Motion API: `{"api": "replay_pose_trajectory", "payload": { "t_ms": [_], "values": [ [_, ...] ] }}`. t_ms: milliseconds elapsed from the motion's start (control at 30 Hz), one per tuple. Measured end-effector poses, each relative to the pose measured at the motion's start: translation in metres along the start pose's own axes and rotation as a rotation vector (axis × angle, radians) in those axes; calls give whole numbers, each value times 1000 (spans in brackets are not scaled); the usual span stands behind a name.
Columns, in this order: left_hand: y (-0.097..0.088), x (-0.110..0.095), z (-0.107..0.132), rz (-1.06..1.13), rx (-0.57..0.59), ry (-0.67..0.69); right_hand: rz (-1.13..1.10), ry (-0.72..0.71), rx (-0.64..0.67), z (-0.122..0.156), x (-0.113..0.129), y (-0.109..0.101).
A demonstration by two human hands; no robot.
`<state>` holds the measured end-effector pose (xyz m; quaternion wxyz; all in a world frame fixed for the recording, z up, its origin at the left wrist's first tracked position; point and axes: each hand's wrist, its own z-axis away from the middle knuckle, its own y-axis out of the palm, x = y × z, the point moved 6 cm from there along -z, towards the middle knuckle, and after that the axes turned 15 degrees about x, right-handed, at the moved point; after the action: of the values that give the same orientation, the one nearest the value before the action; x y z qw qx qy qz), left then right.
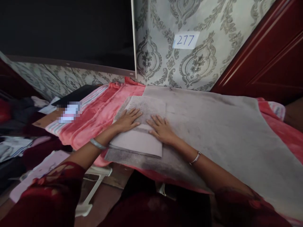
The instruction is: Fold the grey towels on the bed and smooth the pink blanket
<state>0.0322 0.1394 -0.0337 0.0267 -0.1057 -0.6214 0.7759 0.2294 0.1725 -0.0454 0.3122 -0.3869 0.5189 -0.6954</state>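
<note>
A folded pale pink-grey cloth [142, 142] lies on a larger grey cloth [213, 126] spread over a board covered with a pink blanket [99, 107]. My left hand [127, 119] rests flat on the folded cloth's upper left part, fingers stretched out and apart. My right hand [162, 128] lies flat on its right edge, fingers spread too. Both wrists wear a bangle. Neither hand grips anything.
A dark screen [68, 31] hangs on the patterned wall [165, 60], beside a paper label reading 277 [186, 40]. A red wooden door [267, 53] stands at right. Clothes lie piled at left [16, 138]. A white frame [94, 186] shows under the board.
</note>
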Motion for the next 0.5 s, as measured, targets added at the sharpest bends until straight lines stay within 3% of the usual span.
{"api": "replay_pose_trajectory", "payload": {
  "t_ms": [100,300,400,500],
  "values": [
    [13,-3,10,34,-7,-24,5,12,-48,5,2,9],
    [7,5,20,121,-14,31,-58,-30,-129,11,-15,20],
    [7,24,55,232,-115,1,-116,-77,-151,30,-28,31],
    [14,45,100,468,-254,-105,-170,-33,-164,52,-41,44]
  ]
}}
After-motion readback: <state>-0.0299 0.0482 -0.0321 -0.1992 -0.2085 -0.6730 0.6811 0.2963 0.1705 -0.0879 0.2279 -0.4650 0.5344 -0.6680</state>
